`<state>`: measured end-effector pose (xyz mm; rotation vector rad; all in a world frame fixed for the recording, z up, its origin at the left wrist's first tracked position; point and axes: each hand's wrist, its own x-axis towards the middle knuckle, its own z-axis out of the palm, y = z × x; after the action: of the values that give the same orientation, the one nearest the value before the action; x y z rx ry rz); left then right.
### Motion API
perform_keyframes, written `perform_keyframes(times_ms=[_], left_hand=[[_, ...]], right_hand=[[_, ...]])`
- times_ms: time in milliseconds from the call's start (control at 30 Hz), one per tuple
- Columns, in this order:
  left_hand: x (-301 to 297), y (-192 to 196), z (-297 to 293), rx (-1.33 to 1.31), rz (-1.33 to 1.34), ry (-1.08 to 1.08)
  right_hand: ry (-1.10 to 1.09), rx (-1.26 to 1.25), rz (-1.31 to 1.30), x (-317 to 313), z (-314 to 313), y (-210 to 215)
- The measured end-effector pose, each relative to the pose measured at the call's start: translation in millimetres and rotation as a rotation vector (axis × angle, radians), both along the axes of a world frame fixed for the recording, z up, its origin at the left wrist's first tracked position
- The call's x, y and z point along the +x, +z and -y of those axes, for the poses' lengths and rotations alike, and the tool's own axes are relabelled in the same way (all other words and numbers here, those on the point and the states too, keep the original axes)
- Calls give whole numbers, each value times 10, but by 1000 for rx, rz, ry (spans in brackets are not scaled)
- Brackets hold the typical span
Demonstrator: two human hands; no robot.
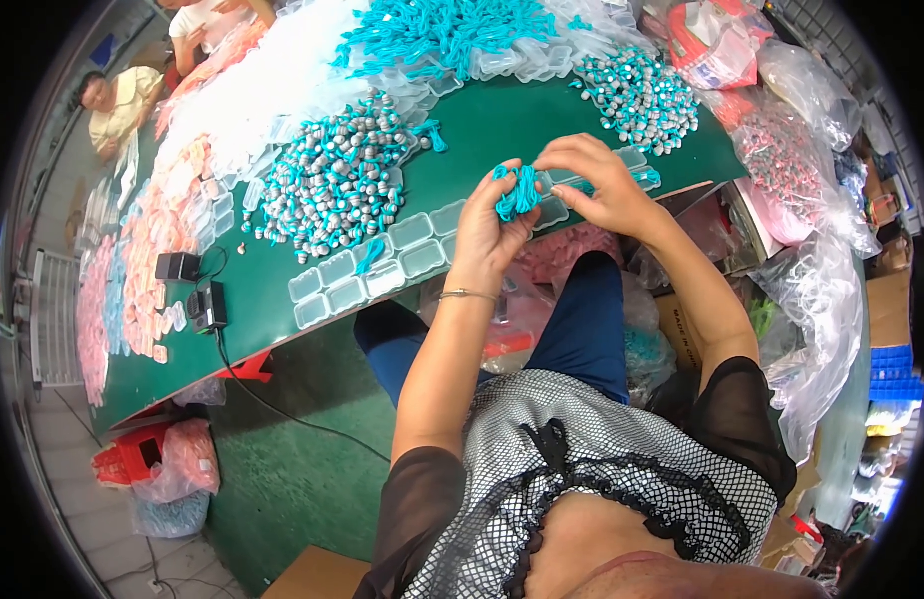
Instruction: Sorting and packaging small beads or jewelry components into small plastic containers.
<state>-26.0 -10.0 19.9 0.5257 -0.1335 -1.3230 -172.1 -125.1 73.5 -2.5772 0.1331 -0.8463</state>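
Note:
My left hand (487,228) holds a small bunch of turquoise cords (519,192) above the near edge of the green table (482,125). My right hand (597,180) pinches the same bunch from the right, fingers closed on the strands. Just beneath the hands lies a row of clear plastic compartment trays (382,268), one with a turquoise cord in it. To the left of the hands sits a heap of small grey pieces with turquoise cords (332,180). A second such heap (641,95) lies to the upper right.
A big pile of turquoise cords (437,30) and clear trays lie at the table's far side. Pink and white pieces (152,250) cover the left. Two black adapters (197,295) with a cable sit near the edge. Plastic bags (811,220) crowd the right. Two people (122,100) sit far left.

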Motion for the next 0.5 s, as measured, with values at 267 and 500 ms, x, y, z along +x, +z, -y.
perform_keyframes(times_ms=[267,500], left_hand=[[175,-94,-30,14,-188,-82],[208,-71,-105,21,-216,-71]], right_hand=[[125,48,-121,158,44,14],[161,-13,-34,222,42,-26]])
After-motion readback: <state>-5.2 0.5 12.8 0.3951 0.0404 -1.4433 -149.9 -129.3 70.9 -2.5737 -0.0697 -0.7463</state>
